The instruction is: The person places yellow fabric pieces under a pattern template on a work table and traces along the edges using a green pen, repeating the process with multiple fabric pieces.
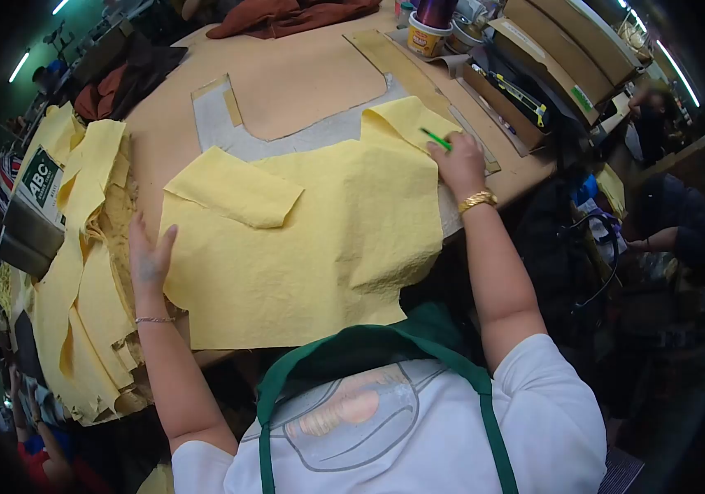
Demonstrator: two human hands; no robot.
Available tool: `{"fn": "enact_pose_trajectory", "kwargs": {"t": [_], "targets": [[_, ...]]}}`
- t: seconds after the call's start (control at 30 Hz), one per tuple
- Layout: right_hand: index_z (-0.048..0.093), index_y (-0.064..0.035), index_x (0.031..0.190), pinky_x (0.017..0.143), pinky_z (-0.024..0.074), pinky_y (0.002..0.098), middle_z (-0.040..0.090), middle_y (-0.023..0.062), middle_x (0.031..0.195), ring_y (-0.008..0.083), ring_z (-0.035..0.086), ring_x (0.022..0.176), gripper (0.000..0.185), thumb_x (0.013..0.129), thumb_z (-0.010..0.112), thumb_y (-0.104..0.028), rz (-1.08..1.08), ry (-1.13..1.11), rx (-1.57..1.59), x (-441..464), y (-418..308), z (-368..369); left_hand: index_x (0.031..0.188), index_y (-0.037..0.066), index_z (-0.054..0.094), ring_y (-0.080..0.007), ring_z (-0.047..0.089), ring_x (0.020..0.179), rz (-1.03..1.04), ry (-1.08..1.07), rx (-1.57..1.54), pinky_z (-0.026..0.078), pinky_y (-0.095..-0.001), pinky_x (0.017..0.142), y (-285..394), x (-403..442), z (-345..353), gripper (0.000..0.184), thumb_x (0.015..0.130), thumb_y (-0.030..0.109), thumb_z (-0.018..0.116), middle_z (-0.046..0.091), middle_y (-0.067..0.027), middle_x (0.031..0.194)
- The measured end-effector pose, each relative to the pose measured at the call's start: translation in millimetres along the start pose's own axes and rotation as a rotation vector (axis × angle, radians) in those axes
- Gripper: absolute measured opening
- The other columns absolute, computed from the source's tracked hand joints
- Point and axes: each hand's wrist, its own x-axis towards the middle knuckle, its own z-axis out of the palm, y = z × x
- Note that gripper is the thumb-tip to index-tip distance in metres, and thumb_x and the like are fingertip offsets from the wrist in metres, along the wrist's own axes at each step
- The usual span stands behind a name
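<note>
A yellow fabric piece (295,255) lies over the near edge of the table, its two upper corners folded over. Between the thumb and fingers of my right hand (461,167) is a thin green pencil (435,138), at the fabric's upper right corner. My left hand (150,257) has its thumb and fingers apart beside the fabric's left edge; whether it touches the cloth I cannot tell. Partly under the fabric is a grey pattern template (258,149) with a cut-out curve.
At the left is a stack of yellow fabric pieces (93,321) with a metal block labelled ABC (33,218) on it. A cardboard box (504,103) with cutters, a white tub (428,39) and brown cloth (286,15) are on the table (303,78). Other people sit at the right.
</note>
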Motion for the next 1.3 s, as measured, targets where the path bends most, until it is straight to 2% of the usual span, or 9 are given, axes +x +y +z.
{"fn": "enact_pose_trajectory", "kwargs": {"t": [0.1,0.3,0.53,0.7,0.77,0.87,0.93,1.07,1.3], "targets": [[0.055,-0.0058,0.076,0.06,0.0457,0.0403,0.053,0.0101,0.081,0.0283,0.051,0.08,0.022,0.074,0.057,-0.027,-0.205,0.014,-0.185,-7,-19,7,0.124,0.01,0.037,-0.0322,0.026,0.122,0.335,-0.162,0.455,0.027,-0.0457,0.096,72,-2,16,0.068,0.07,0.04,0.064,0.032,-0.0129,0.131],[0.054,-0.007,0.076,0.06,0.0455,0.037,0.051,0.0087,0.078,0.026,0.05,0.077,0.017,0.075,0.055,-0.024,-0.245,-0.003,-0.191,-5,-24,11,0.123,0.022,0.04,-0.0292,0.014,0.127,0.154,-0.385,0.427,0.015,-0.0628,0.092,91,-10,78,0.061,0.07,0.041,0.063,0.022,-0.007,0.137],[0.052,-0.0077,0.076,0.064,0.0433,0.0366,0.05,0.0084,0.077,0.0264,0.049,0.076,0.018,0.074,0.058,-0.024,-0.232,0.01,-0.157,-3,-25,17,0.095,0.01,0.056,-0.0222,0.053,0.092,0.47,-0.171,0.331,0.041,-0.0336,0.073,66,17,84,0.018,0.079,0.02,0.055,0.055,-0.006,0.1],[0.054,-0.0082,0.079,0.061,0.0461,0.0362,0.051,0.0078,0.081,0.0248,0.051,0.08,0.015,0.075,0.053,-0.023,-0.243,-0.045,-0.173,-1,-26,15,0.095,0.003,0.052,-0.02,0.054,0.081,-0.015,0.0,-0.081,0.044,-0.0292,0.068,2,102,51,0.018,0.081,0.013,0.051,0.053,-0.0109,0.095],[0.054,-0.0081,0.079,0.061,0.0459,0.0356,0.051,0.0076,0.081,0.0245,0.05,0.08,0.015,0.075,0.053,-0.022,-0.242,-0.045,-0.177,-1,-26,14,0.108,0.001,0.046,-0.0277,0.052,0.089,-0.54,0.407,-0.747,0.043,-0.0331,0.079,51,109,31,0.033,0.081,0.018,0.051,0.048,-0.0175,0.107],[0.054,-0.0079,0.078,0.062,0.0456,0.0351,0.05,0.0074,0.081,0.024,0.05,0.079,0.014,0.075,0.053,-0.021,-0.247,-0.039,-0.16,-2,-26,13,0.121,0.003,0.035,-0.0337,0.046,0.101,0.022,0.548,0.249,0.035,-0.0385,0.091,7,130,24,0.049,0.081,0.024,0.052,0.04,-0.0221,0.117],[0.054,-0.0081,0.076,0.061,0.0454,0.0345,0.05,0.0071,0.08,0.0237,0.05,0.078,0.012,0.074,0.053,-0.02,-0.256,-0.011,-0.141,-2,-26,13,0.125,0.004,0.031,-0.0347,0.033,0.115,0.509,0.36,0.308,0.027,-0.0411,0.096,26,104,40,0.056,0.08,0.03,0.053,0.035,-0.02,0.126],[0.052,-0.0092,0.07,0.058,0.0444,0.0327,0.05,0.0055,0.076,0.0227,0.05,0.077,0.009,0.072,0.055,-0.018,-0.339,0.056,-0.113,0,-27,12,0.128,0.022,0.033,-0.0276,0.013,0.128,0.15,-0.367,0.595,0.01,-0.0636,0.093,94,16,95,0.053,0.082,0.046,0.043,0.021,-0.0051,0.138],[0.051,-0.01,0.072,0.061,0.0428,0.0319,0.051,0.0035,0.074,0.0217,0.05,0.077,0.007,0.069,0.056,-0.014,-0.588,-0.147,0.106,-11,-54,-22,0.13,0.024,0.029,-0.026,0.011,0.129,0.07,-0.399,0.508,0.008,-0.0654,0.091,82,18,97,0.056,0.082,0.049,0.041,0.019,-0.0029,0.139]]}}
